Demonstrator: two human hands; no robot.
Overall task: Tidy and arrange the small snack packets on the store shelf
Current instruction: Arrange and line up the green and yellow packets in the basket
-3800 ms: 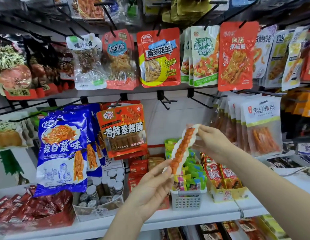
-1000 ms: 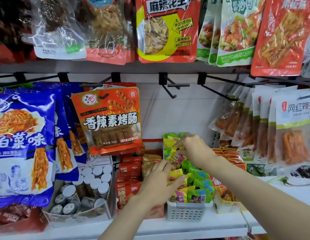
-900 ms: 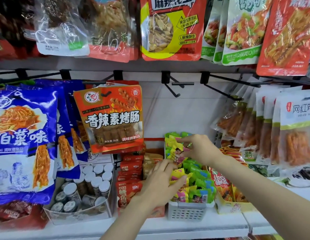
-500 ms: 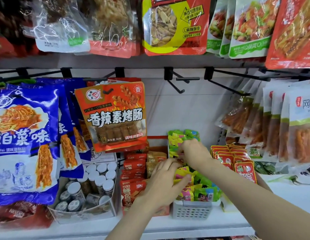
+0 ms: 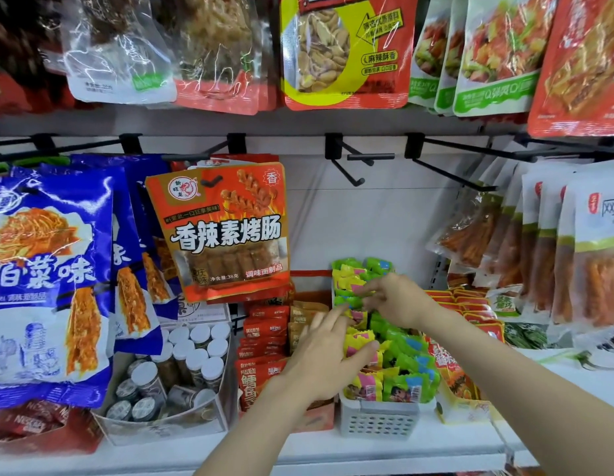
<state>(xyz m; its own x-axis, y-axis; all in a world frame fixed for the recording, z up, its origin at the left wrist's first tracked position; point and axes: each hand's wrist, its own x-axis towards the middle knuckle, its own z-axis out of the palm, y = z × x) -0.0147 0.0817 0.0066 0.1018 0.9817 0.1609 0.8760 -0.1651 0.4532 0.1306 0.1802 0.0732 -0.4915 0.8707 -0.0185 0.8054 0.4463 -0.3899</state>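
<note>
1. Head view shows both hands down in the white slotted basket (image 5: 379, 419) that sits on the shelf (image 5: 333, 455). The small snack packets (image 5: 407, 352) are stacked in it in rows, yellow-pink on the left, green-blue on the right.
2. The left hand (image 5: 328, 359) lies flat over the left side of the pile, fingers mostly straight and spread, fingertips (image 5: 371, 345) touching a yellow packet near the middle. It isn't gripping anything as far as you can see.
3. The right hand (image 5: 398, 298) reaches further back, fingers bent down and pinching at a yellow-pink packet in the rear rows. Exactly which packet is hard to tell, since the hand covers that spot.
4. Pressed right against the basket's left side is a row of red sachets (image 5: 261, 345), with some brown ones (image 5: 300, 321) behind them. The left wrist crosses over their front end.
5. On the other side, just beside the basket, sits a yellow box of red packets (image 5: 470, 314), partly hidden under the right forearm.
6. Further left is a clear tub of little white-capped jars (image 5: 182, 365).
7. Hanging above from black pegs: an orange sausage-snack bag (image 5: 226, 231), blue bags (image 5: 48, 269) to the left of it, and clear bags of orange strips (image 5: 553, 255) off to the right. One bare hook (image 5: 353, 166) sticks out above the basket.
</note>
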